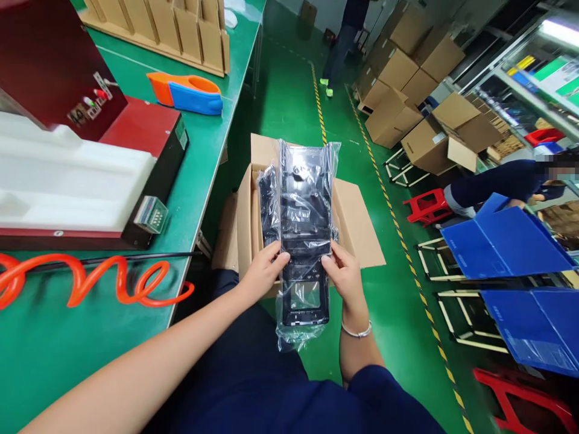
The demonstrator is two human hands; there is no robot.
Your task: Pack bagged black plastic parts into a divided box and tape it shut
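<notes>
The left hand and right hand both grip a bagged black plastic panel, pinching its two long edges about midway, so the panel sits directly between them with its long axis running away from the person, its far end over the open cardboard box just beyond the fingers. Neither hand is nearer; they hold level with each other. The clear bag's glare blurs the panel's details, and the panel hides what else lies in the box.
</notes>
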